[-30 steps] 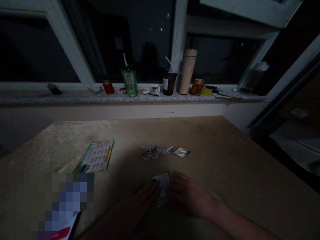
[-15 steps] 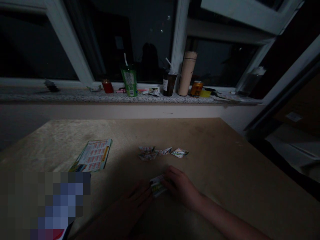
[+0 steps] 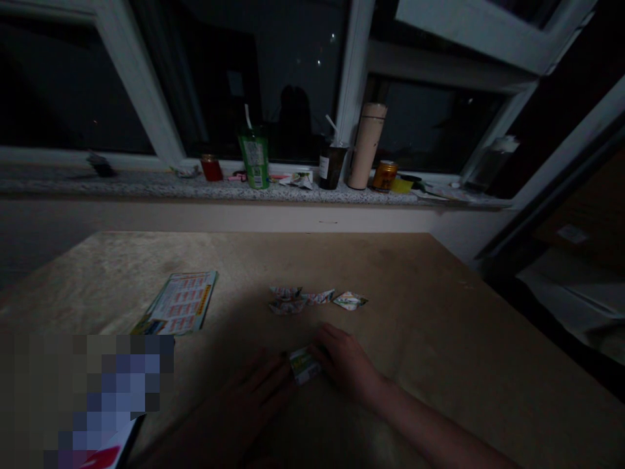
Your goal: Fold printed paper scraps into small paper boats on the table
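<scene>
On the tan table [image 3: 439, 312], both my hands rest around a small folded printed paper [image 3: 303, 365]. My left hand [image 3: 261, 391] lies flat with its fingers stretched toward the paper's left edge. My right hand [image 3: 344, 358] presses its fingers down on the paper's right side. Beyond the hands lies a row of small folded paper shapes [image 3: 317, 299]. The scene is dim and fine finger detail is hard to see.
A stack of printed leaflets [image 3: 178, 303] lies on the table to the left. On the window sill [image 3: 122, 185] stand a green cup with a straw [image 3: 254, 156], a dark cup [image 3: 331, 163], a beige flask [image 3: 366, 146], a red jar [image 3: 211, 168] and an orange can [image 3: 385, 174].
The paper between my hands has been folded shorter and more compact. My right hand shifted left and slightly further over it; my left hand stayed flat beside it.
</scene>
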`<state>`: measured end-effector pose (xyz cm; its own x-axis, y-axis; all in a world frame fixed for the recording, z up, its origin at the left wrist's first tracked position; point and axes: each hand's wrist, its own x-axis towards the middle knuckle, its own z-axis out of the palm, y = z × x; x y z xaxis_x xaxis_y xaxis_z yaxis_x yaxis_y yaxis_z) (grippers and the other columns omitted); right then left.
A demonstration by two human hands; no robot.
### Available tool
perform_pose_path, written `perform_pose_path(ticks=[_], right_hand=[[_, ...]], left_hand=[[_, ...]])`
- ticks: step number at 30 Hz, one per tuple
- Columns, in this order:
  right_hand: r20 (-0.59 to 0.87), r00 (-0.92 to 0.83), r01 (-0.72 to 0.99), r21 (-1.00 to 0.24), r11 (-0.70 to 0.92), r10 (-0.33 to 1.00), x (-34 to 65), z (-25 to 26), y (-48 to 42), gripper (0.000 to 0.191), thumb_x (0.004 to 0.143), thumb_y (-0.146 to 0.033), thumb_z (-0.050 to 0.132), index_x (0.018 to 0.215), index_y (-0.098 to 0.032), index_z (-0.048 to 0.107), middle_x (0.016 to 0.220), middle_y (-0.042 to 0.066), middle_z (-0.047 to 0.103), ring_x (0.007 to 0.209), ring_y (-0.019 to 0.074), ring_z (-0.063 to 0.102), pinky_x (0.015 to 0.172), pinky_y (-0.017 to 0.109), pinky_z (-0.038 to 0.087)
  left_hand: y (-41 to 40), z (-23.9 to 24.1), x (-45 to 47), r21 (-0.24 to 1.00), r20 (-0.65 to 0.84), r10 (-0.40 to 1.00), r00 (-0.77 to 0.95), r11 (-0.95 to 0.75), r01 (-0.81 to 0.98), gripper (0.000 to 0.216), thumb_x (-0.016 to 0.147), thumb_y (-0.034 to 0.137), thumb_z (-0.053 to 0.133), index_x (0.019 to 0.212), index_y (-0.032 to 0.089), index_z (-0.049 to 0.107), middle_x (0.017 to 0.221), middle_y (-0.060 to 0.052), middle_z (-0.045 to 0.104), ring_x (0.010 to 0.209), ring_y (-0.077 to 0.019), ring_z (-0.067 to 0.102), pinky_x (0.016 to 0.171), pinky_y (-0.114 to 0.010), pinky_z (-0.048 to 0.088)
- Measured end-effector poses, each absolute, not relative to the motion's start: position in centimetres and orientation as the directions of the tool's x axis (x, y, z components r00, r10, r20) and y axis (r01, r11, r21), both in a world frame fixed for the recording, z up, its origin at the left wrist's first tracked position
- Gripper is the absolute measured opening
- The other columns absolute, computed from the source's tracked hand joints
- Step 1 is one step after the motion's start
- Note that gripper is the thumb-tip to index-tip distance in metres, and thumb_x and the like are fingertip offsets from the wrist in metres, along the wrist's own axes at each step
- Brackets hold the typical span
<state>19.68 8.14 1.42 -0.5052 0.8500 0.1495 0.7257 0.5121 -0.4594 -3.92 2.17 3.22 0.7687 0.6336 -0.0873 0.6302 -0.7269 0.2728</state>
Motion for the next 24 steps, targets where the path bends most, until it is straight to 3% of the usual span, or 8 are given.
perform_pose_path(ticks=[5,12,21,24], right_hand=[[0.156,-0.506,0.742,-0.422,0.520,0.848,19.3,1.3,8.0,0.006,0.091,-0.018,0.054,0.085,-0.016,0.057,0.090,0.005,0.059,0.076,0.0162,0.059,0.065,0.024,0.043],[0.134,-0.514,0.746,-0.417,0.519,0.847,19.4,1.6,8.2,0.003,0.089,-0.013,0.054,0.089,-0.015,0.057,0.094,0.006,0.057,0.075,0.0145,0.059,0.063,0.022,0.043],[0.110,-0.469,0.796,-0.377,0.474,0.876,18.7,1.6,8.7,0.006,0.088,-0.012,0.052,0.089,-0.015,0.057,0.092,0.006,0.059,0.073,0.0146,0.060,0.061,0.022,0.041],[0.109,-0.484,0.792,-0.367,0.487,0.868,18.5,1.5,8.8,0.007,0.087,-0.013,0.052,0.090,-0.016,0.057,0.094,0.006,0.059,0.074,0.0153,0.060,0.060,0.023,0.041]], left_hand=[[2.0,3.1,-4.0,0.280,-0.050,0.655,0.754,-0.715,0.640,0.076,0.089,0.053,0.055,0.149,0.033,0.012,0.154,-0.001,0.019,0.138,-0.0329,0.022,0.110,-0.054,0.021],[1.8,3.0,-4.0,0.250,-0.073,0.662,0.746,-0.712,0.656,0.088,0.082,0.043,0.067,0.149,0.030,0.013,0.154,-0.004,0.017,0.138,-0.0332,0.018,0.110,-0.053,0.024],[2.2,1.9,-3.5,0.176,0.068,0.703,0.708,-0.707,0.685,0.071,0.087,0.039,0.060,0.147,0.025,0.025,0.146,-0.005,0.039,0.132,-0.0293,0.036,0.108,-0.046,0.031],[2.1,1.2,-3.2,0.151,0.079,0.716,0.693,-0.696,0.702,0.070,0.088,0.035,0.057,0.148,0.026,0.022,0.147,-0.004,0.038,0.132,-0.0287,0.035,0.108,-0.048,0.030]])
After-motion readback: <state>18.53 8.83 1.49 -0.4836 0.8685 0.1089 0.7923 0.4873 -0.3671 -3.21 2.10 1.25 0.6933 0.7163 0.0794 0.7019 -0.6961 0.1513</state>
